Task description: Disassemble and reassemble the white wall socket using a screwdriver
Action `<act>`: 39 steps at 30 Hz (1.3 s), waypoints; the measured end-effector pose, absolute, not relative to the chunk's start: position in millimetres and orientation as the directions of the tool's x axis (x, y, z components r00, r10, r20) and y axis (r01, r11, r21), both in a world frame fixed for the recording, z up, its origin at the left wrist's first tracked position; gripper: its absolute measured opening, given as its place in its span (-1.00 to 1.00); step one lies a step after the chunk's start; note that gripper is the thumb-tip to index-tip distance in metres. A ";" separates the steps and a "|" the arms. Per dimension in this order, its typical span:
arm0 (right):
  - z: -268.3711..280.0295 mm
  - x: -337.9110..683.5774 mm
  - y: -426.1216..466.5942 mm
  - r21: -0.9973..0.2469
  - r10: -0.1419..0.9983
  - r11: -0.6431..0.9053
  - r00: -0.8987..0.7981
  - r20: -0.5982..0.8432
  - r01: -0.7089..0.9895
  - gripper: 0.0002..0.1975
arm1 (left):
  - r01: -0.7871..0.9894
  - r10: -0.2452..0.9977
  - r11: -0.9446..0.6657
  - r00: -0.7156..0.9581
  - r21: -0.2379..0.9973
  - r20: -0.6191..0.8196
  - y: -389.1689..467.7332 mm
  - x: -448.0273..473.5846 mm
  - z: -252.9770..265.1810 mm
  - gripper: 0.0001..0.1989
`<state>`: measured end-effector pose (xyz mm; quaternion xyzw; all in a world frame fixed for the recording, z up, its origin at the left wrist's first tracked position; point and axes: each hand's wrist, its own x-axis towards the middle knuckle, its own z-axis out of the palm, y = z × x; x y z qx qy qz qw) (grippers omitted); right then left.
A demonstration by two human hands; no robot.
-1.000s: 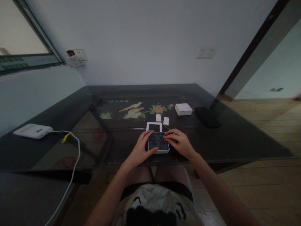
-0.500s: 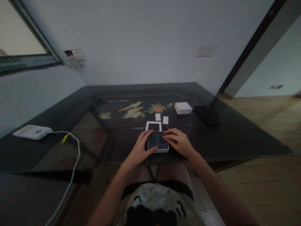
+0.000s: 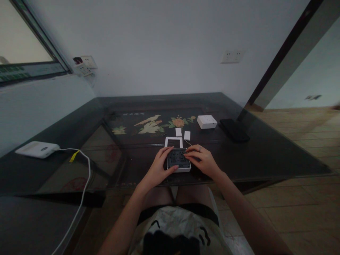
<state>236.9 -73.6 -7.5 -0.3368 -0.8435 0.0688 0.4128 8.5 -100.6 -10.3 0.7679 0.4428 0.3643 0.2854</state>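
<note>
On the table in front of me sits an opened wall socket [image 3: 177,158], its dark inner face up in a white square box. My left hand [image 3: 162,163] grips its left side, fingers at the far edge and thumb on the near edge. The fingertips of my right hand [image 3: 200,159] are pinched together over the socket's right side; what they hold is too small to make out. A thin rod [image 3: 187,142] shows just beyond these fingers. Behind the box lies a white square frame [image 3: 173,139], with two small white plates [image 3: 178,132] [image 3: 187,135] farther back.
A closed white socket box [image 3: 207,122] and a black phone-like object [image 3: 234,130] are at the right on the dark table [image 3: 148,156]. At the left lies a white device [image 3: 37,149] with a white cable [image 3: 88,166] hanging over the front edge. A small dark piece [image 3: 164,135] lies near the frame.
</note>
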 end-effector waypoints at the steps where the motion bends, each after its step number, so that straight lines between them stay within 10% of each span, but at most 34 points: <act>1: -7.5 236.7 -73.5 -0.407 0.631 0.760 -0.425 0.650 0.506 -0.87 | 0.474 0.888 -0.445 0.343 0.760 0.306 -100.8 8.7 -9.8 -0.40; 20: -4.3 236.7 -74.0 -0.342 0.619 0.749 -0.416 0.666 0.568 -0.83 | 0.470 0.888 -0.445 0.345 0.762 0.306 -101.4 8.9 -9.4 -0.40; 33: -33.7 283.5 -89.1 -0.297 0.824 0.345 -0.136 0.550 0.891 -0.68 | 0.481 0.896 -0.425 0.345 0.767 0.280 -102.3 9.0 -6.2 -0.44; 39: -20.2 281.8 -90.7 -0.563 0.832 0.338 0.041 0.553 0.754 -0.79 | 0.476 0.892 -0.432 0.349 0.766 0.286 -101.7 8.6 -6.3 -0.44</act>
